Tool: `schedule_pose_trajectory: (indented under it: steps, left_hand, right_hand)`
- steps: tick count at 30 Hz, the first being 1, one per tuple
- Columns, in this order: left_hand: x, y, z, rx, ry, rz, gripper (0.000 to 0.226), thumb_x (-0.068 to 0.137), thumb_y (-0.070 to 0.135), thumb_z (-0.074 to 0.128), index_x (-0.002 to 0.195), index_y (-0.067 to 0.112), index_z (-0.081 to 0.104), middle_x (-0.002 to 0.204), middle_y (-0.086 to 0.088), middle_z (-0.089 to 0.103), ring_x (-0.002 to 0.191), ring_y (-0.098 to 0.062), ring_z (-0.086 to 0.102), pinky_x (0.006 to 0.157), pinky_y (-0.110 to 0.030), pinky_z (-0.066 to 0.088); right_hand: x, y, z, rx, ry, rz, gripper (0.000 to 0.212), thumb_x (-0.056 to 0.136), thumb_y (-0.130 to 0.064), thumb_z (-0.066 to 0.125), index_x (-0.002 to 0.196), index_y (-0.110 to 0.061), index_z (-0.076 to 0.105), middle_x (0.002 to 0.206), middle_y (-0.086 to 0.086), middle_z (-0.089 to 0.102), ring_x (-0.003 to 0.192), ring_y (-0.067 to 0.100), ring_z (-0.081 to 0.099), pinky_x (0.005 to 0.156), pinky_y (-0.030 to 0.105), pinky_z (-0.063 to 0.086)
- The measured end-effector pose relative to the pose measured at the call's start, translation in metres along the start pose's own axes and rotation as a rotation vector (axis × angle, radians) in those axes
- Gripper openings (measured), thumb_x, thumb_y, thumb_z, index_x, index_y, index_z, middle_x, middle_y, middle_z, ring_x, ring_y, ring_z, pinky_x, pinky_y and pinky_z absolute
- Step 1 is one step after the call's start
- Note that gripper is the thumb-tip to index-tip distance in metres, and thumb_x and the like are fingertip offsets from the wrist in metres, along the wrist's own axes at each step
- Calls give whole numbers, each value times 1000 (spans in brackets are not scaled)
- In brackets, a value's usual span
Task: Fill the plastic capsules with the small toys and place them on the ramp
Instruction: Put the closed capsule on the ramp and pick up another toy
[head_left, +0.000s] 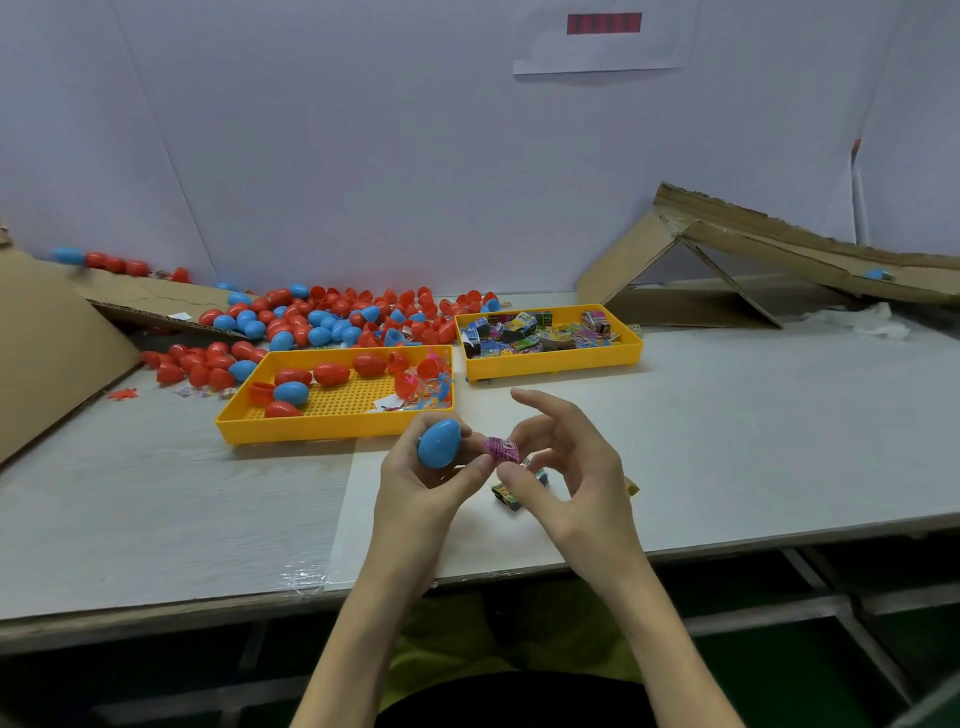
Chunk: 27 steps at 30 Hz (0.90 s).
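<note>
My left hand (421, 483) grips a closed blue egg capsule (439, 443) above the table's front middle. Just to its right, my right hand (563, 467) pinches a small pink toy box (502, 450) between thumb and fingers, close to the capsule. A few more small toy boxes (511, 493) lie on the table under my right hand. The cardboard ramp (789, 249) stands at the back right, and one blue capsule (877, 274) rests on its slope.
A yellow tray (322, 423) with red and blue capsules sits ahead left. A second yellow tray (556, 358) holds several toy boxes. A heap of red and blue capsules (322, 317) lies behind them. Another cardboard slope (57, 332) stands at the left.
</note>
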<state>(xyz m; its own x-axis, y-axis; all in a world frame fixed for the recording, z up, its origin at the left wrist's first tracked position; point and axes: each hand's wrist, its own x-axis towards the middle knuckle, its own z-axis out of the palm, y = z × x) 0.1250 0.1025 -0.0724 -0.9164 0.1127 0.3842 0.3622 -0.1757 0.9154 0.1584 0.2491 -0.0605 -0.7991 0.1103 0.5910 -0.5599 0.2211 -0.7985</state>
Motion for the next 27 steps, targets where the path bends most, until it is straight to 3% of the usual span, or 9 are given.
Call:
schedule_pose_trajectory:
  steps: [4, 7, 11, 14, 21, 24, 27]
  left_hand:
    - [1, 0, 1, 9, -8, -12, 28, 83, 1, 76, 93, 24, 64, 86, -2, 70, 81, -15, 67, 78, -25, 56]
    - [0, 1, 2, 19, -53, -33, 25, 83, 5, 77, 100, 15, 62, 85, 1, 70, 82, -14, 67, 78, -26, 57]
    - [0, 5, 5, 53, -82, -47, 36, 73, 25, 81, 102, 15, 62, 84, 4, 69, 81, -11, 68, 73, -22, 56]
    - [-1, 6, 7, 75, -128, -41, 34, 73, 23, 83, 100, 19, 62, 85, 5, 67, 81, -13, 69, 72, -21, 56]
    - [-1, 3, 4, 23, -57, -29, 32, 75, 19, 79, 100, 11, 62, 80, 5, 65, 77, -10, 63, 74, -25, 56]
    - [0, 2, 3, 42, -59, -22, 26, 76, 21, 80, 95, 17, 64, 81, 5, 62, 76, -9, 61, 73, -24, 55]
    - [0, 1, 2, 16, -39, -12, 23, 79, 18, 82, 93, 15, 64, 81, -1, 62, 76, -14, 61, 74, -27, 56]
  right_hand:
    - [2, 2, -2, 25, 44, 44, 38, 83, -18, 78, 116, -31, 64, 87, -10, 69, 87, 16, 67, 71, 19, 54]
    - [2, 3, -3, 78, 75, 49, 39, 81, -10, 80, 113, -27, 66, 84, -10, 69, 85, 15, 68, 71, 19, 54]
    - [2, 6, -7, 129, 90, 55, 43, 80, -3, 79, 113, -26, 66, 82, -9, 67, 81, 16, 69, 72, 21, 56]
    - [2, 7, -7, 129, 88, 56, 45, 79, 0, 78, 113, -28, 66, 82, -9, 67, 82, 17, 69, 73, 21, 57]
    - [3, 4, -12, 297, -39, 124, 34, 84, -14, 68, 118, -20, 65, 88, -4, 67, 81, 15, 69, 71, 26, 56]
    - [5, 5, -13, 227, -50, 210, 32, 87, -26, 60, 117, -25, 69, 96, -8, 69, 83, 9, 66, 74, 24, 54]
    - [6, 4, -11, 222, -125, 225, 25, 89, -24, 60, 109, -19, 73, 102, -2, 71, 92, 9, 68, 77, 20, 53]
